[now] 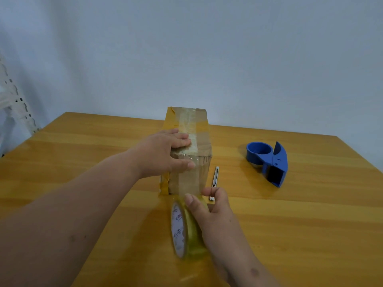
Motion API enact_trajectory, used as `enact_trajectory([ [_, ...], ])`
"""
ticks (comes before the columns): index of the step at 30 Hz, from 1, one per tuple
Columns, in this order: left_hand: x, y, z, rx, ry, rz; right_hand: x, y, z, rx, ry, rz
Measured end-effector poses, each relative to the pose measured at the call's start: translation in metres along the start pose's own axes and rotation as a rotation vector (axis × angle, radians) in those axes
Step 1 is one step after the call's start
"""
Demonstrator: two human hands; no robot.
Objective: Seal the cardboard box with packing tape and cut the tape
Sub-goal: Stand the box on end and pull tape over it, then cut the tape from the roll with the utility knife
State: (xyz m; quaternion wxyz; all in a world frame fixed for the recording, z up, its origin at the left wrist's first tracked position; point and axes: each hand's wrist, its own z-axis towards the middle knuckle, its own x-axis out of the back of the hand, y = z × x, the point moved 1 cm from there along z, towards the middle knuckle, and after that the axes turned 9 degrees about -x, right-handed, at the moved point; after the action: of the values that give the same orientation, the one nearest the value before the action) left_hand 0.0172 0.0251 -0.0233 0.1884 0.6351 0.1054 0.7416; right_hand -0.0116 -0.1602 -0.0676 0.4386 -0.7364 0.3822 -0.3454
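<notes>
The left hand point(165, 152) presses flat on the cardboard box point(192, 146), while just below it the right hand point(209, 206) pinches the tape roll point(186, 230).

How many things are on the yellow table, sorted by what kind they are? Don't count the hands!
Cardboard box: 1
Roll of tape: 1
Blue tape dispenser: 1
Small cutter knife: 1
Total: 4
</notes>
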Motion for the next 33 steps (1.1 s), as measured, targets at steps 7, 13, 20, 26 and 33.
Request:
enact_trajectory([
  [7,-0.003,0.002,-0.003,0.006,0.013,-0.029,-0.004,0.002,-0.005,0.048,-0.011,-0.025],
  [13,-0.004,-0.002,0.001,0.021,-0.019,0.023,0.007,0.005,-0.004,0.033,-0.135,0.013],
  [20,-0.004,-0.006,0.001,0.008,0.016,-0.021,0.034,0.003,0.014,-0.001,-0.177,0.086],
  [26,-0.003,-0.003,0.0,-0.001,-0.001,-0.005,0.051,0.002,0.074,0.031,0.308,-0.479],
  [33,-0.006,-0.005,-0.002,-0.002,-0.022,0.001,0.039,0.002,0.12,-0.043,0.386,-1.056],
])
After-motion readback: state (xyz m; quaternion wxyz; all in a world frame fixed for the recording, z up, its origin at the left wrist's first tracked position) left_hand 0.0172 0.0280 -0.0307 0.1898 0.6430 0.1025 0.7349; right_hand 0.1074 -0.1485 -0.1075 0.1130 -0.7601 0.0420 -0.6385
